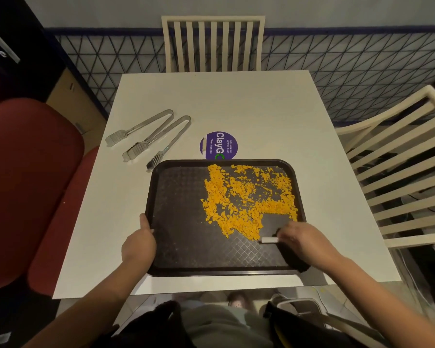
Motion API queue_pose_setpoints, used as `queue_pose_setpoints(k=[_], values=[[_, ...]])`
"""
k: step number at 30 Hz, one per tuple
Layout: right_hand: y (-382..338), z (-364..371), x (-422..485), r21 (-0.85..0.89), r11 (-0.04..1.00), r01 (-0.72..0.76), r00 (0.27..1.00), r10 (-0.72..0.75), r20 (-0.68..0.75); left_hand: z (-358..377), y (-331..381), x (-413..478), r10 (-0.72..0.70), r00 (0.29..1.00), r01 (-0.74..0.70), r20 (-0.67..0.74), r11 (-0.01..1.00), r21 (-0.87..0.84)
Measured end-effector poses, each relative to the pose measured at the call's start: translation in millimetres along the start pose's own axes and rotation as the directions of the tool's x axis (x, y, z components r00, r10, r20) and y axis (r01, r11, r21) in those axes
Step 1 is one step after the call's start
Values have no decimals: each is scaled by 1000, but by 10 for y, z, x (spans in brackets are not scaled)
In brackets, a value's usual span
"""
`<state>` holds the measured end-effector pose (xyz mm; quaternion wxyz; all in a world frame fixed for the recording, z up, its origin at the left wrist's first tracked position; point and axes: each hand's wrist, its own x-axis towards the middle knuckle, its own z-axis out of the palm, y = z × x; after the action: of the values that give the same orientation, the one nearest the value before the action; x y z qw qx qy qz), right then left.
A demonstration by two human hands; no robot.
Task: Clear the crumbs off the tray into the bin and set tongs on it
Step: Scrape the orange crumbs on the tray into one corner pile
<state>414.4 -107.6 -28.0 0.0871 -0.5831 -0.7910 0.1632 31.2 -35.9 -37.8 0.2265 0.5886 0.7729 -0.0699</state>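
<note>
A black tray [178, 222] lies at the near edge of the white table [261, 109]. Orange crumbs [241, 197] cover its far right half, while its left half is bare. My left hand [138, 244] grips the tray's left rim. Over the tray's near right corner, my right hand [301, 239] is closed on a dark cloth [293, 257] with a white tag, and the cloth rests on the tray beside the crumbs. Two metal tongs [141, 129] [166, 141] lie on the table just beyond the tray's far left corner. A bin [304, 307] with a dark liner stands on the floor, below the table's near right edge.
A round purple sticker [219, 145] sits on the table right behind the tray. One slatted chair [212, 43] stands at the far side, another [397, 167] at the right. A red padded seat [30, 172] is on the left. A dark bag [148, 327] lies by my legs.
</note>
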Motion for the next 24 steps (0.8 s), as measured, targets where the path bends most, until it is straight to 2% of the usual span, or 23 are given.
queue_pose_setpoints(k=[2,4,11,18,21,24], values=[[-68,77,-166,-19,999,47,993,-44,108,1,2,7,-2,1000,2,3,1000,-5],[-10,129,-200,-31,999,16,990,-11,140,9,-2,16,-1,1000,1,1,1000,-5],[324,70,168,-23,989,-149,989,148,-19,8,-4,29,-12,1000,12,8,1000,26],[371,-14,540,-30,977,-213,977,211,-40,-2,4,6,12,1000,-12,5,1000,-4],[115,-46,396,29,991,-128,989,130,-69,-4,4,3,8,1000,-8,2,1000,-6],[-239,87,151,48,999,14,999,-16,36,-5,2,8,11,1000,-11,-3,1000,-16]])
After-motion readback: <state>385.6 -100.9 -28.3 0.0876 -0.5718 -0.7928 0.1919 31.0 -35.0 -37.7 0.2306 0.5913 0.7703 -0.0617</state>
